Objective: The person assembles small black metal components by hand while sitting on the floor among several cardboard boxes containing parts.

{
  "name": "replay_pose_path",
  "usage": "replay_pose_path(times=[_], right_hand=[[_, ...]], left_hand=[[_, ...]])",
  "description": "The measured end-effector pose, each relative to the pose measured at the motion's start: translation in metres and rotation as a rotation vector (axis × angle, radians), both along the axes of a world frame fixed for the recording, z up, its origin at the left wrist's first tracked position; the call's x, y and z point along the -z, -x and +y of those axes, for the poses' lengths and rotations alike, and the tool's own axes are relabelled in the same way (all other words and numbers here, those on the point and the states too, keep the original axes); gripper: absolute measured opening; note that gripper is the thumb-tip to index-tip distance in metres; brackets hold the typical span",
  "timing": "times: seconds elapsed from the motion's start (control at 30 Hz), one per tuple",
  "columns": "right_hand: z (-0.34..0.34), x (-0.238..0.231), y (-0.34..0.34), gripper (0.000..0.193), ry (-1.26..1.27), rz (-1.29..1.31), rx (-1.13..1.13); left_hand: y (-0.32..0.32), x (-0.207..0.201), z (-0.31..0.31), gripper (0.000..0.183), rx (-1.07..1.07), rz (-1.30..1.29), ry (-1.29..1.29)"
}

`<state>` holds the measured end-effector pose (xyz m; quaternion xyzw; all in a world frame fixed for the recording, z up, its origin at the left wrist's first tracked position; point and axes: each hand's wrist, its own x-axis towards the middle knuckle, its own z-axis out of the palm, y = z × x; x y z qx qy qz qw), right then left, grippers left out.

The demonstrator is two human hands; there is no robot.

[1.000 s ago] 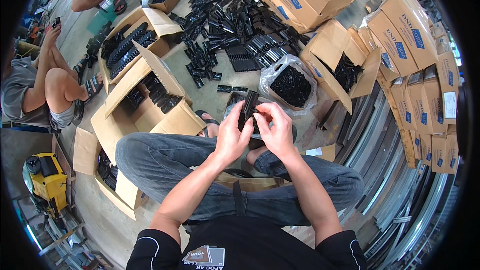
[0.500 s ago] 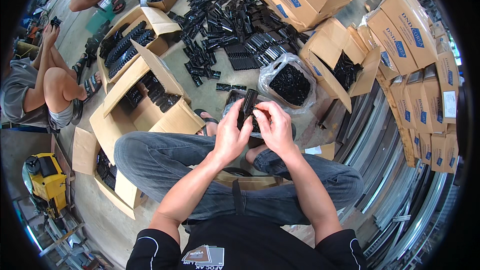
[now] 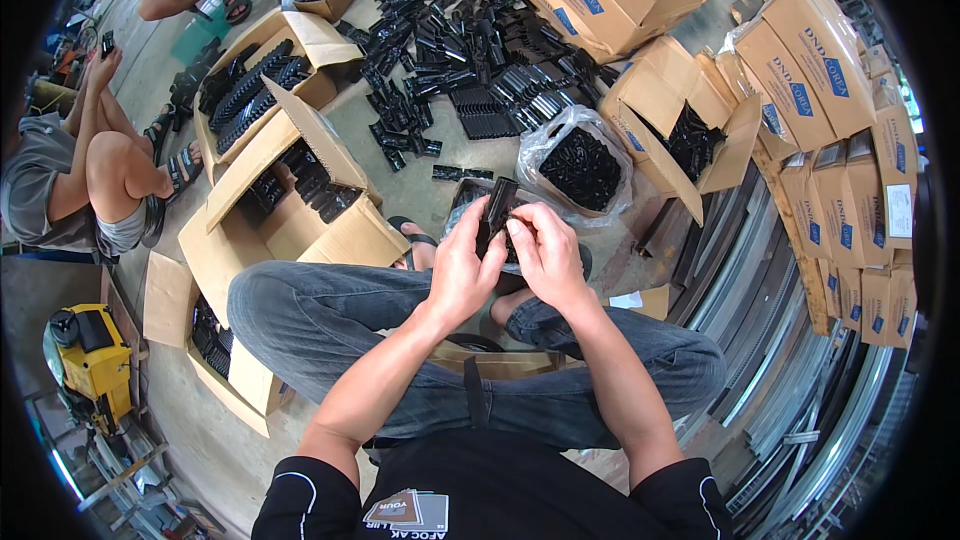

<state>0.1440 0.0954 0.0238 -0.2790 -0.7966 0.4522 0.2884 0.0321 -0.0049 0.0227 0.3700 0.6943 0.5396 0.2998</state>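
Observation:
Between both hands, above my lap, is a glossy black plastic part (image 3: 502, 202), elongated and standing nearly upright. My left hand (image 3: 462, 265) is closed round its left side, thumb against its lower end. The fingers of my right hand (image 3: 548, 258) pinch at the part's right side; any smaller piece in them is hidden. Just beyond my hands stands a small container (image 3: 468, 192) with dark bits in it, mostly covered by them. A plastic-lined box of small black pieces (image 3: 580, 172) sits beyond and to the right.
A heap of black parts (image 3: 480, 50) covers the floor ahead. Open cartons (image 3: 285, 225) stand to the left, another carton (image 3: 690, 120) to the right. Stacked boxes (image 3: 810, 70) and long metal profiles (image 3: 780, 380) line the right. A co-worker's knee (image 3: 125, 175) shows at left, beside a yellow machine (image 3: 98, 360).
My hands and the black part stay almost in place, with only a slight shift of the right fingers. At the left, the co-worker's hands have turned the dark piece they hold.

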Motion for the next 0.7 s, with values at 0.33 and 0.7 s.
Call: replay_pose_path(times=[0.33, 0.7], right_hand=[[0.003, 0.001, -0.002, 0.011, 0.047, 0.011, -0.046], [0.0, -0.001, -0.002, 0.012, 0.04, -0.058, 0.081]], left_hand=[[-0.001, 0.003, 0.0, 0.044, 0.017, -0.058, 0.019], [-0.005, 0.009, 0.0, 0.044, 0.017, -0.107, 0.038]])
